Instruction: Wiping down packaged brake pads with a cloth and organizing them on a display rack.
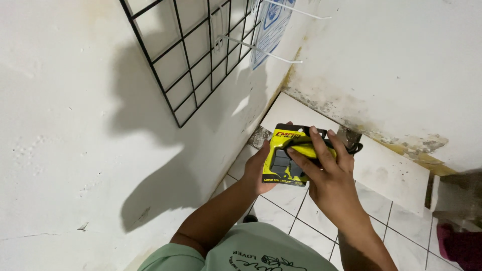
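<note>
White walls met at a stained corner above a tiled floor. Below the black wire grid with its white hooks, the left hand gripped a yellow blister pack from behind, while the right hand grasped its front, fingers curled over it.

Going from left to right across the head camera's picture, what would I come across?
White wall → black wire grid hung on it → left hand → yellow blister pack it holds → right hand resting on the pack → white floor tiles → dark red thing at the edge.
</note>
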